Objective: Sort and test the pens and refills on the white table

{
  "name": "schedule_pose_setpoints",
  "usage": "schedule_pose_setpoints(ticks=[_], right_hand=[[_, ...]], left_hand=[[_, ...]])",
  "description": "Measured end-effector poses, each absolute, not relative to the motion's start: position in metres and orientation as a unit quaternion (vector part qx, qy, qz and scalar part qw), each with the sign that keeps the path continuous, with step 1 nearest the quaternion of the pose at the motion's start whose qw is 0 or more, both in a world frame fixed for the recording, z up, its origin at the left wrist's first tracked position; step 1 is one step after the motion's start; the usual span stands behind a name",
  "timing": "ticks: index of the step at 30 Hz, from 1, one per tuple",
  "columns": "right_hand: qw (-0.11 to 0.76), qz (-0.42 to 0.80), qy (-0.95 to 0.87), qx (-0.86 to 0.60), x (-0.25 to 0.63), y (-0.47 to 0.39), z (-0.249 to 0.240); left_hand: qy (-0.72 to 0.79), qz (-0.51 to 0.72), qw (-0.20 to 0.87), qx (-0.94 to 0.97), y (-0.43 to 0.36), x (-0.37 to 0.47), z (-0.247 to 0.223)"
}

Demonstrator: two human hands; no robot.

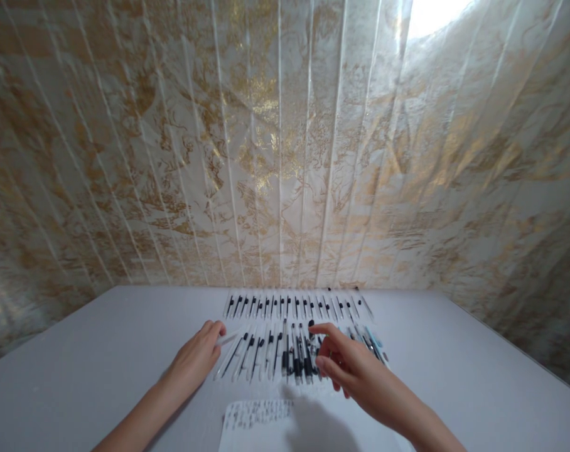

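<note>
My left hand [204, 349] is closed at the left end of the front row, with a pale, slim pen barrel [227, 339] sticking out from its fingers toward the right. Beside it lie several clear pens with black caps [253, 351], slanted side by side. Over the right part of that row hovers my right hand [344, 361], index finger stretched out and thumb apart from it, with nothing visible between them. Just left of its fingertips are several pens with black grips [297, 364]. The hand hides some pens beneath it.
Behind runs a second row of clear pens with black clips [275, 306]. Pens with blue parts [372, 340] lie right of my right hand. A sheet with handwriting [259, 430] is at the front of the white table [478, 364]. A gold-patterned curtain [266, 157] hangs behind.
</note>
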State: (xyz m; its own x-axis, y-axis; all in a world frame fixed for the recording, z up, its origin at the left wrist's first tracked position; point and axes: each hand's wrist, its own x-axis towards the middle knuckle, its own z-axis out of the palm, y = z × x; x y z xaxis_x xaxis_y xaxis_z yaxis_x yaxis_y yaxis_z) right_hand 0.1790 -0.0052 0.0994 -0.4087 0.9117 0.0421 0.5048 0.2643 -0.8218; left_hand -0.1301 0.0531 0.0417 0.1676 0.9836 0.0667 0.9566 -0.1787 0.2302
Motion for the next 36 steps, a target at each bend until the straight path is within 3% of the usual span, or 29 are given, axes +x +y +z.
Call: schedule_pose_setpoints(ticks=[11,22,27,30,32,36], right_hand=[[0.246,0.332,-0.772,-0.483,0.175,-0.008,0.100],[0.236,0.331,-0.782,-0.473,0.174,-0.009,0.101],[0.255,0.393,-0.751,-0.465,0.169,-0.008,0.092],[0.284,0.519,-0.677,-0.437,0.156,-0.005,0.080],[0.333,0.608,-0.599,-0.401,0.145,-0.002,0.072],[0.443,0.658,-0.490,-0.363,0.134,0.007,0.059]], left_hand=[[0.694,0.063,0.019,0.717,0.033,-0.126,0.034],[0.701,0.086,0.091,0.702,0.043,-0.142,0.041],[0.661,0.153,0.214,0.702,0.039,-0.142,0.060],[0.522,0.238,0.466,0.674,0.023,-0.116,0.083],[0.445,0.257,0.578,0.634,0.012,-0.088,0.093],[0.367,0.249,0.651,0.616,0.006,-0.037,0.089]])
